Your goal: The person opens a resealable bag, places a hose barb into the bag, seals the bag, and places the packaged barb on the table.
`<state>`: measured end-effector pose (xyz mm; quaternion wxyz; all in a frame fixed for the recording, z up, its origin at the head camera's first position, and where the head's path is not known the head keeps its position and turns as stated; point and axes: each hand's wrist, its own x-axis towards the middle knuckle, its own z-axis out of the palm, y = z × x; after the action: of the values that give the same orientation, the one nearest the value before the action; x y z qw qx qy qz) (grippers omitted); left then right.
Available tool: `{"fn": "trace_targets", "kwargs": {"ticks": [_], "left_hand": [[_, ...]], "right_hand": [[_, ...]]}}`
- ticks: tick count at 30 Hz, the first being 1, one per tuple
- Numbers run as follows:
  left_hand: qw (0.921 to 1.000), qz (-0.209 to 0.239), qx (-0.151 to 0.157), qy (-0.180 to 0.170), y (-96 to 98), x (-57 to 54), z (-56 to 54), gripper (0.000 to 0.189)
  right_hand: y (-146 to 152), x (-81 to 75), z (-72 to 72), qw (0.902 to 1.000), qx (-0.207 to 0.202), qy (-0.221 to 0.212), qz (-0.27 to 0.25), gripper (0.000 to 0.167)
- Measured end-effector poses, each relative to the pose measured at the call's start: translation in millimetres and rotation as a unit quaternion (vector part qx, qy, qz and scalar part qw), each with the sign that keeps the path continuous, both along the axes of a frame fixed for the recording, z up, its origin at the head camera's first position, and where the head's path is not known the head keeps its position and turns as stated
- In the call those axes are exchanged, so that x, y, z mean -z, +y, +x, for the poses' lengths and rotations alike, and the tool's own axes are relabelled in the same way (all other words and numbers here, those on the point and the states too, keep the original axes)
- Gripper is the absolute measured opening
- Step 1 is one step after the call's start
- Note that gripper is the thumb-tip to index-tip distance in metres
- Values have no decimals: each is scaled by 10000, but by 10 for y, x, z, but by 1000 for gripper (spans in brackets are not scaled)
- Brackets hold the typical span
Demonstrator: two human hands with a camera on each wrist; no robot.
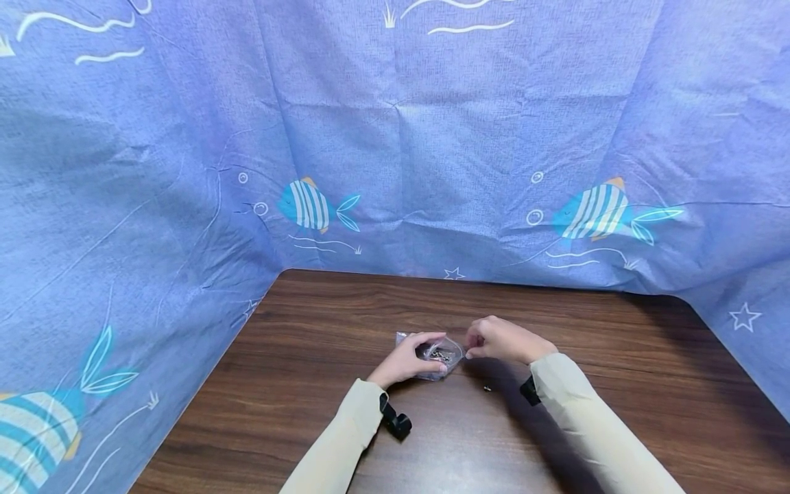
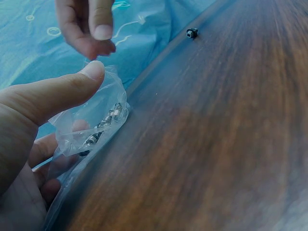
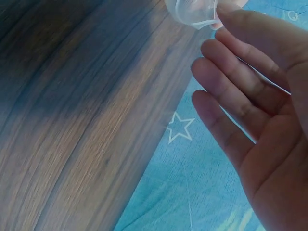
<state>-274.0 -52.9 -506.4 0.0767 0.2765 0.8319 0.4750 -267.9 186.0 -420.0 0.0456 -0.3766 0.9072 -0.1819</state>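
A clear plastic bag (image 1: pixel 454 348) is held in my left hand (image 1: pixel 407 358), its thumb on one side and the curled fingers behind. Small dark and silvery metal pieces (image 2: pixel 103 126), which look like screws, lie inside the bag. My right hand (image 1: pixel 500 339) is beside the bag's mouth, fingertips close to its rim. In the right wrist view the right hand's fingers (image 3: pixel 224 70) are loosely bent, and nothing shows in their grasp. A single small metal piece (image 2: pixel 192 33), like those in the bag, lies on the table nearer the body than the right hand.
The brown wood-grain table (image 1: pixel 308 412) extends around both hands. A blue fabric curtain (image 1: pixel 401 137) with fish prints hangs behind it and along the sides. Black straps with small devices (image 1: pixel 398 425) sit at the wrists.
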Motion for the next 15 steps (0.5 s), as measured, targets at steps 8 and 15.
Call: {"fn": "trace_targets", "kwargs": {"ticks": [8, 15], "left_hand": [[10000, 31, -32, -12, -1, -2, -1, 62], [9999, 55, 2, -88, -4, -1, 9, 63]], "right_hand": [[123, 46, 41, 9979, 197, -616, 82, 15], [189, 87, 98, 9946, 126, -1029, 90, 16]]}}
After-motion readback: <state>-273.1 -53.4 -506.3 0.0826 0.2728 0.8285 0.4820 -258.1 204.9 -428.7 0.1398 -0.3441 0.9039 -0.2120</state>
